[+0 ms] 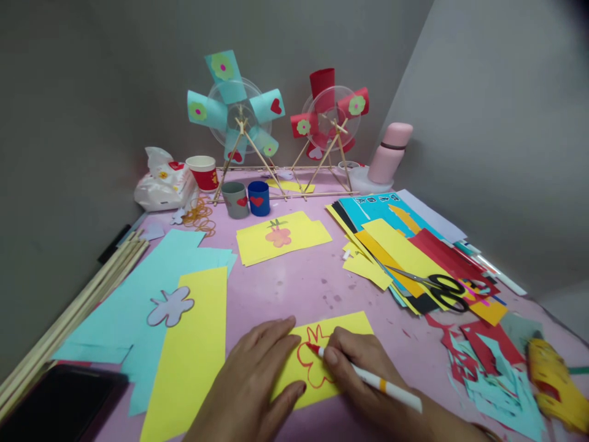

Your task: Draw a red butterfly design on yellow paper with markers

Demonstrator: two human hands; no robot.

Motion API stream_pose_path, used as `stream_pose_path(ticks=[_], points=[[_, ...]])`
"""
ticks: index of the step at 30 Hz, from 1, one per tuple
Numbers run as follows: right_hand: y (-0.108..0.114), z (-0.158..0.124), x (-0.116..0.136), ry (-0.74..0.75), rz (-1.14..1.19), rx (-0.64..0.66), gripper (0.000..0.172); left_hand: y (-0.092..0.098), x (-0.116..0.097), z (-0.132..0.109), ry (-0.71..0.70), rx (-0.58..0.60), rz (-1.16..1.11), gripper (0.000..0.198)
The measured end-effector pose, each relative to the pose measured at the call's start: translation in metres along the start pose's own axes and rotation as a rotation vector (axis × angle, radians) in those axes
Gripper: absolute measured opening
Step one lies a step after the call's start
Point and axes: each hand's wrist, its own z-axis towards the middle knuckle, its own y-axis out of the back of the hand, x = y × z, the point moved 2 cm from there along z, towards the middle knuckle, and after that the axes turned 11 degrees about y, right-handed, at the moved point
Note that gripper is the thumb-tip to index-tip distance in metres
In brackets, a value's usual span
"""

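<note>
A yellow paper piece (354, 324) lies on the table in front of me, with a red butterfly outline (301, 355) drawn on it. My right hand (363, 368) grips a white marker (391, 391), its red tip touching the outline's upper left wing. Part of the drawing is hidden behind that hand. Flat across the paper's left side rests my left hand (257, 374), fingers spread and thumb apart. Left of it, a pale purple butterfly cutout (170, 307) sits partly on a long yellow strip (193, 356) and partly on light blue paper (156, 270).
Black-handled scissors (442, 288) lie on stacked coloured paper at right, near paper scraps (499, 380) and a yellow glue gun (554, 380). Two paper wheels stand on stick frames (248, 141) at the back. A phone (64, 402) and wooden sticks (78, 307) occupy the left edge.
</note>
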Motion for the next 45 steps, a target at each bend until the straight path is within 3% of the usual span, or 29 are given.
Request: stream_pose_path(ticks=[24, 45], points=[[-0.0036, -0.0012, -0.0034, 0.080, -0.004, 0.050, 0.031, 0.0001, -0.0020, 0.0009, -0.004, -0.021, -0.009, 0.037], [-0.0019, 0.0009, -0.0005, 0.032, 0.011, 0.096, 0.036, 0.0017, -0.0019, 0.0002, 0.007, 0.001, -0.012, 0.036]])
